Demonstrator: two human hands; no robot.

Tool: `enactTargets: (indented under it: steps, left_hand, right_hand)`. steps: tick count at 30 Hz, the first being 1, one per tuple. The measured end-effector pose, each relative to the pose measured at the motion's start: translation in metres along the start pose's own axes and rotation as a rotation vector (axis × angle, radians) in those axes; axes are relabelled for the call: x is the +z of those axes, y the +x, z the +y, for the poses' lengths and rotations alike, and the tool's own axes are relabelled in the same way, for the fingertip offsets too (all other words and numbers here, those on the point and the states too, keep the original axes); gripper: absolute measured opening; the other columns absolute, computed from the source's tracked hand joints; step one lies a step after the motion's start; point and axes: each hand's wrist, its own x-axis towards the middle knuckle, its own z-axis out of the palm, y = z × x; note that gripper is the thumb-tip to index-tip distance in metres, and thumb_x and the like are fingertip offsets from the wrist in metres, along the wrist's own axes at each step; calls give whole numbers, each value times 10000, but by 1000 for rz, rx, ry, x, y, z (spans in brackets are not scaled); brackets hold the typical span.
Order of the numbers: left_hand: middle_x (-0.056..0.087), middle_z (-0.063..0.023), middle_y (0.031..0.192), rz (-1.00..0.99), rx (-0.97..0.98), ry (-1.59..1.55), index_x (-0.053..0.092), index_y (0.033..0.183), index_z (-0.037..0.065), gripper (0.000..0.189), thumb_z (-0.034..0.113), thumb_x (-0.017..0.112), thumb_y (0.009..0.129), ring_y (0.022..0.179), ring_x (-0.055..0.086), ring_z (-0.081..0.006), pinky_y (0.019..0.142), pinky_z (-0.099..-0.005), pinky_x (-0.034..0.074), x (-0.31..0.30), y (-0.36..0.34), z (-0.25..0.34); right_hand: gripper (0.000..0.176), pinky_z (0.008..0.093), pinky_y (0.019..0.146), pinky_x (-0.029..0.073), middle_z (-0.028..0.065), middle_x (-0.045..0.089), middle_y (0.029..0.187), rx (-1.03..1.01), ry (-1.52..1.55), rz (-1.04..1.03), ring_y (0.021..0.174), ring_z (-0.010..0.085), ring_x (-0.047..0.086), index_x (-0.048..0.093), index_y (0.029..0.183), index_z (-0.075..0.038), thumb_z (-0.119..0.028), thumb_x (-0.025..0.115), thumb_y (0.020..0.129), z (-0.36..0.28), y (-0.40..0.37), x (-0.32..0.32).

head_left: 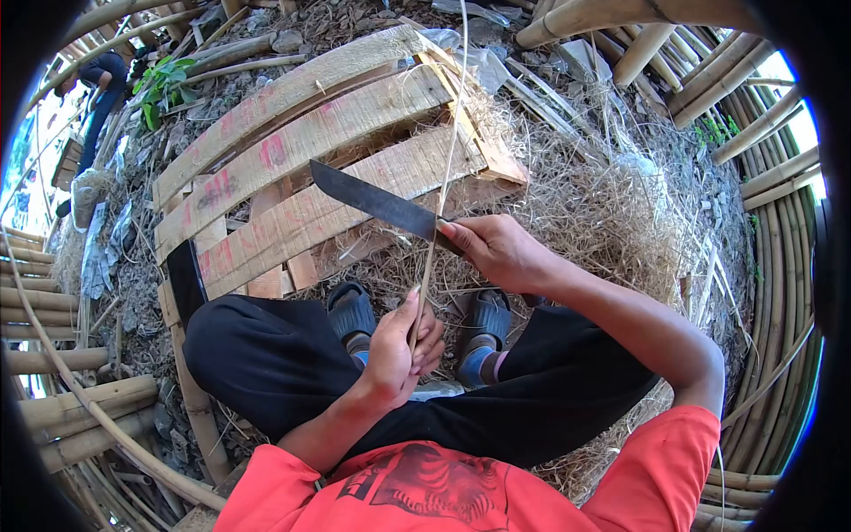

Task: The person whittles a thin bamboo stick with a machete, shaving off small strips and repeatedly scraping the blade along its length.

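My left hand (401, 348) is wrapped round a long thin bamboo strip (455, 133), low down in front of my lap. From there the strip runs up past the top of the view. My right hand (493, 252) grips a machete (377, 199) by its handle, which the fingers mostly hide. The dark blade points up and left, its base right at the strip, with the right thumb close against that spot. Beyond the blade lies a slatted wooden pallet (306, 133) with red marks on its boards.
Bamboo shavings (603, 222) cover the ground on the right. Bamboo poles (784, 248) line the right side, and more poles (84, 412) lie at the left. A long bent cane (106, 426) crosses the lower left. Another person (102, 84) is at the far upper left.
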Motion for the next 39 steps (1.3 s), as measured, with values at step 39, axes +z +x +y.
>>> enactTargets:
  steps: [39]
  left_hand:
    - [469, 40, 701, 63, 61, -272, 490, 804, 131, 330, 382, 419, 1007, 632, 497, -77, 528, -234, 376, 12, 10, 3]
  right_hand:
    - [343, 377, 728, 526, 189, 679, 836, -86, 300, -177, 833, 342, 674, 612, 976, 30, -258, 429, 1007, -31, -57, 35]
